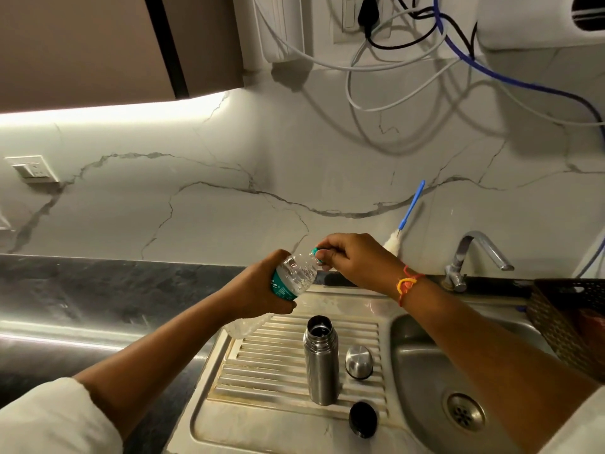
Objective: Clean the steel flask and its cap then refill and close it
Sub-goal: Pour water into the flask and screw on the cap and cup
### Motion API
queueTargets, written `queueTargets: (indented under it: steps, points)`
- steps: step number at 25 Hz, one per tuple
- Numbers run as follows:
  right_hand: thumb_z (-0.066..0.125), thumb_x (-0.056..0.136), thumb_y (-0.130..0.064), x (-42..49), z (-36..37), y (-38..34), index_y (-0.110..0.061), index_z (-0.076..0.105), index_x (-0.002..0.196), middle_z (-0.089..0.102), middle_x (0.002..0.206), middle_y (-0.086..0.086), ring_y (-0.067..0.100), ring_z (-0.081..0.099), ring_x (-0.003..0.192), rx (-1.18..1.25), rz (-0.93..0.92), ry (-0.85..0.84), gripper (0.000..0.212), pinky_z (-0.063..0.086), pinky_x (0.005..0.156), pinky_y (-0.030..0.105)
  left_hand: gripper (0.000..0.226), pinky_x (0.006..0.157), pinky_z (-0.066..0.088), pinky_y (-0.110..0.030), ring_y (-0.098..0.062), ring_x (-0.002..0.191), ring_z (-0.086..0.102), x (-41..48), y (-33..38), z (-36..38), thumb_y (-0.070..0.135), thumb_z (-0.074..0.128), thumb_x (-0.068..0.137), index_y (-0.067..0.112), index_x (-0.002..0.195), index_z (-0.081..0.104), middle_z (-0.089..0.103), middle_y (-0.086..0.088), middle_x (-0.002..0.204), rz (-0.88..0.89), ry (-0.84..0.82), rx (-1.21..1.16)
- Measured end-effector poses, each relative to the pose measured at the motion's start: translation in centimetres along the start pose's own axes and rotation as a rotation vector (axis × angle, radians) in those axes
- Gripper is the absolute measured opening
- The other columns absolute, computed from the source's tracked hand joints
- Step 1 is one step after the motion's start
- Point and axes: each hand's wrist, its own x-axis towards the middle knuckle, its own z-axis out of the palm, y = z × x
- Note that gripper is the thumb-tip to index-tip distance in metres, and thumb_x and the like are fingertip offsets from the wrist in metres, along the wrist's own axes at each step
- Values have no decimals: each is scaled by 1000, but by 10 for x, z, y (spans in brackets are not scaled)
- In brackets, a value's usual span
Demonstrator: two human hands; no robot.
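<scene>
The steel flask [320, 362] stands upright and uncapped on the ribbed drainboard [262, 365]. Its steel cap [359, 362] lies just to its right, and a black stopper [362, 419] rests near the drainboard's front edge. Above the drainboard, my left hand [258, 290] grips a clear plastic water bottle [294, 275] with a teal label, tilted with its neck up and to the right. My right hand [357, 260] pinches the bottle's teal cap [315, 251] between its fingers.
The sink basin [422, 365] with its drain lies at the right, below a chrome tap [474, 253]. A blue-handled bottle brush [406, 217] leans on the marble wall. A dark woven basket [569, 319] sits at the far right. Cables hang overhead. Dark countertop [98, 290] spreads left.
</scene>
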Motion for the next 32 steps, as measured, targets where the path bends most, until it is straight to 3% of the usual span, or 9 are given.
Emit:
queueTargets:
  steps: [3, 5, 9, 12, 16, 18, 22, 26, 32]
  points:
    - [43, 103, -38, 3, 0, -5, -19, 53, 100, 55, 78, -11, 2, 52, 70, -254, 5, -66, 22, 38, 60, 11, 79, 92, 60, -37, -22, 109, 65, 5, 2, 1, 21, 88, 76, 21, 140, 42, 61, -2, 127, -2, 9, 45]
    - [34, 105, -42, 5, 0, -6, -19, 47, 94, 50, 73, -8, 5, 47, 65, -345, 36, -99, 29, 33, 56, 15, 81, 92, 60, -37, -21, 108, 65, 9, 4, 3, 23, 88, 76, 22, 142, 41, 61, -3, 127, 1, 18, 88]
    - [26, 105, -47, 15, -2, -2, -6, 58, 89, 59, 82, 15, 19, 51, 74, -276, 222, -182, 55, 39, 65, 30, 85, 90, 60, -37, -20, 105, 64, 16, 6, 14, 30, 88, 75, 25, 144, 38, 63, -3, 127, -27, 60, 171]
    - [37, 102, -50, 23, -4, 2, -11, 61, 82, 58, 73, 3, 14, 52, 66, -2, 435, -121, 49, 42, 61, 26, 86, 92, 58, -35, -21, 110, 62, 23, 9, 23, 34, 85, 80, 22, 148, 34, 59, -5, 134, -38, 95, 194]
    - [57, 93, -52, 35, -5, 17, -8, 68, 93, 68, 77, 1, 10, 63, 68, 151, 385, 44, 45, 51, 60, 21, 96, 98, 53, -33, -23, 123, 57, 39, 6, 27, 44, 84, 78, 18, 152, 27, 50, -8, 145, -47, 106, 120]
    - [65, 90, -46, 44, -7, 26, -9, 69, 92, 71, 79, 2, 12, 67, 73, 174, 369, 76, 37, 55, 64, 21, 108, 108, 47, -37, -26, 135, 48, 45, 1, 29, 50, 84, 74, 18, 155, 21, 42, -9, 153, -47, 69, 100]
    - [73, 85, -32, 70, -7, 62, -12, 71, 93, 72, 85, 3, 19, 68, 81, -48, 361, 132, 21, 58, 76, 30, 118, 122, 28, -44, -28, 149, 27, 53, -20, 31, 55, 81, 75, 14, 161, 11, 24, -10, 165, -55, 54, 205]
    - [75, 79, -23, 100, 5, 107, -12, 73, 104, 72, 101, 6, 22, 65, 91, -273, 354, 150, 27, 55, 81, 32, 101, 121, 28, -38, -27, 149, 28, 54, -48, 35, 50, 76, 85, 11, 159, 20, 25, -9, 164, -39, 61, 413]
    - [70, 84, -18, 140, 19, 154, -6, 70, 108, 69, 107, 14, 29, 65, 95, -462, 392, 147, 27, 56, 85, 37, 102, 123, 22, -37, -26, 153, 20, 59, -68, 45, 53, 72, 87, 11, 161, 16, 19, -8, 167, -30, 26, 489]
